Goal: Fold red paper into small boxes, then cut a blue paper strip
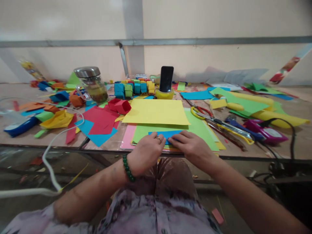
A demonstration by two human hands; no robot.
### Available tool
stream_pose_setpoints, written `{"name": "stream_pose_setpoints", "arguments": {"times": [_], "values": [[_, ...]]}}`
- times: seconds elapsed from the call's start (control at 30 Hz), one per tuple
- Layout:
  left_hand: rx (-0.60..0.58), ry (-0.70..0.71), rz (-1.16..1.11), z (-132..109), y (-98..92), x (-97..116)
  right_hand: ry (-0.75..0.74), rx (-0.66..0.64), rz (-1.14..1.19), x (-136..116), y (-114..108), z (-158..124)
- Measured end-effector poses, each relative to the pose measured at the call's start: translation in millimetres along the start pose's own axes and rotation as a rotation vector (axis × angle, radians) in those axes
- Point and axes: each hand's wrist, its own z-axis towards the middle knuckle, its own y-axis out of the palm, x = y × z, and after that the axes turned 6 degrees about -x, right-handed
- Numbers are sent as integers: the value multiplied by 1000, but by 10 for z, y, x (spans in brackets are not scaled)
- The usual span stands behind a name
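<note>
A narrow blue paper strip (168, 133) lies on a stack of green sheets (200, 131) at the table's front edge. My left hand (148, 151), a green bead bracelet at its wrist, has its curled fingers on the strip's left part. On the right part rests my right hand (195, 148), its fingers bent together over the paper. Both hands hold the strip, their fingertips almost meeting. Just behind them lies a yellow sheet (157, 112).
Scissors (202, 113), a cutter (234, 130) and a purple device (265, 131) lie to the right. A glass jar (94, 86), folded paper cubes (133, 89) and a phone (166, 79) stand behind. Red sheets (99, 118) and a white cable (50, 154) are left.
</note>
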Motion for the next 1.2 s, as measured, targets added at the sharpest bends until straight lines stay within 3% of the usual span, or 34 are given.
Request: {"name": "stream_pose_setpoints", "arguments": {"times": [0.13, 0.27, 0.47, 0.73, 0.9, 1.0, 1.07, 1.1, 1.2], "values": [[17, -120, -10, -36, 25, 205, -16, -78, -142, -134, -97, -20], [-8, -120, 10, -151, 92, 181, 22, -125, -161, -91, -155, -172], [112, -84, 53, -331, 174, 91, 96, -9, -104, -55, -88, -486], [100, -175, 49, -121, 10, 116, 223, 91, 52, -125, -62, -552], [223, -132, 14, -166, 108, 142, 225, 254, 51, -296, -9, -633], [461, -181, -166, -292, 199, 195, 250, 427, 20, -433, -5, -669], [591, -315, -421, -378, 238, 266, 288, 526, -11, -527, -28, -649], [588, -381, -591, -409, 250, 311, 302, 554, -15, -580, -41, -625], [374, -395, -1263, -430, 272, 450, 255, 550, 39, -784, -60, -515]]}}
